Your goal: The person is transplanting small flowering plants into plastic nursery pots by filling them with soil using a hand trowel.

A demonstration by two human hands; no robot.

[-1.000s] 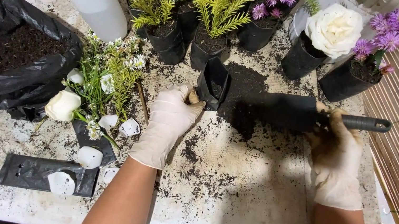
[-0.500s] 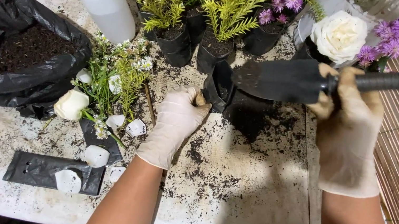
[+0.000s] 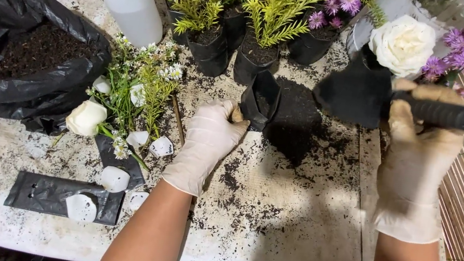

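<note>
black trowel (image 3: 352, 94) in raised right hand (image 3: 416, 160)

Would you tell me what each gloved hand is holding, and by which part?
The right hand grips a black trowel by its handle; the left hand holds a small black nursery bag at its side.
</note>
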